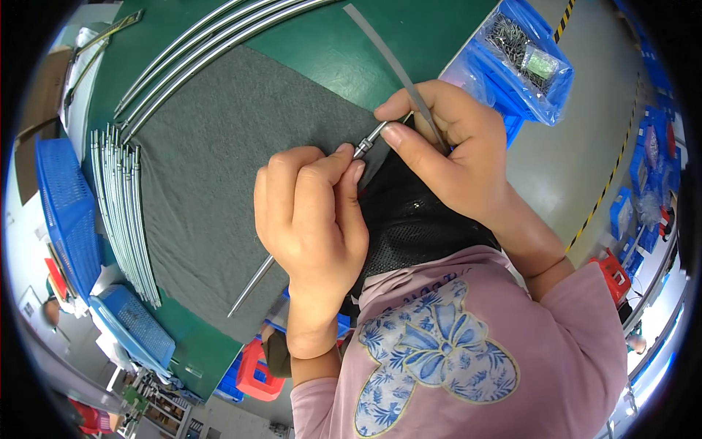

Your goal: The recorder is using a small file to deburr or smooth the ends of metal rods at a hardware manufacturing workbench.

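Hands point(311, 208) point(461, 150) pinch a metal rod point(251, 287) over grey cloth point(205, 168), green tabletop point(318, 66) beyond its edge.

Head view: left unit of two side-by-side fisheyes on the person's head, aimed steeply down past the pink shirt point(563, 351), which fills much of the lower frame. Close range, left hand point(311, 212) and right hand point(462, 150) large near mid-picture, green tabletop point(314, 47) reaching up and left. Very wide field: black corners, striped floor line point(618, 165) bowed at right.
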### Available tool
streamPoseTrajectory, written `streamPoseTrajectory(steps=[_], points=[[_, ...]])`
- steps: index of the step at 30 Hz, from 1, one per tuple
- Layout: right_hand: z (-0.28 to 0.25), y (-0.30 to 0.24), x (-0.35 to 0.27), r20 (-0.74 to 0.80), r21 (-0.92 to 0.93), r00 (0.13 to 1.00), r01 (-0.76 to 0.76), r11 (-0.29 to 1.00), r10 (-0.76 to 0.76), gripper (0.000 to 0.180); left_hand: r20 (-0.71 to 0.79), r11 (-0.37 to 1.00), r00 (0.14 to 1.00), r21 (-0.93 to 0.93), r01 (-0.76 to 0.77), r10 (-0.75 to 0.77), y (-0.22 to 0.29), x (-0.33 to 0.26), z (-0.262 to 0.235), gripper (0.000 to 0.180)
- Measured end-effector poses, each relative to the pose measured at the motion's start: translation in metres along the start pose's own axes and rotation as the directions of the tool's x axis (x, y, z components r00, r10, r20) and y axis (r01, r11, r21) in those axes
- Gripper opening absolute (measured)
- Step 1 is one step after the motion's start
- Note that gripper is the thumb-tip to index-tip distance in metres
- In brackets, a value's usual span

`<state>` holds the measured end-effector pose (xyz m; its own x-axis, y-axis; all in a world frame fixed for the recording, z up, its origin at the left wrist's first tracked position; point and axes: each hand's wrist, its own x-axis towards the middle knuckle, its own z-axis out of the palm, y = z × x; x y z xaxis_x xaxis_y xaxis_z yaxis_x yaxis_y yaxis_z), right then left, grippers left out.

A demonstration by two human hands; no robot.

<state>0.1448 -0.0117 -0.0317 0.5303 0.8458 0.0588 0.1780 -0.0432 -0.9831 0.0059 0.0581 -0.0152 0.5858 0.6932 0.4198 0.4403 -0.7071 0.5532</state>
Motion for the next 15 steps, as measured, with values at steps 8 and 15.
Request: streamPoseTrajectory(steps=[8, 15], points=[[-0.0004, -0.0030, 0.0019, 0.033, 0.032, 0.998, -0.063, 0.998, 0.062, 0.012, 0.035, 1.000, 0.999, -0.012, -0.025, 0.026, -0.0028, 0.0032, -0.0029, 0.008], [-0.0020, -0.0066, 0.0030, 0.045, -0.003, 0.999, -0.006, 1.000, 0.006, 0.011, 0.030, 1.000, 0.999, -0.015, -0.014, 0.014, -0.0021, 0.0034, -0.0027, 0.014]])
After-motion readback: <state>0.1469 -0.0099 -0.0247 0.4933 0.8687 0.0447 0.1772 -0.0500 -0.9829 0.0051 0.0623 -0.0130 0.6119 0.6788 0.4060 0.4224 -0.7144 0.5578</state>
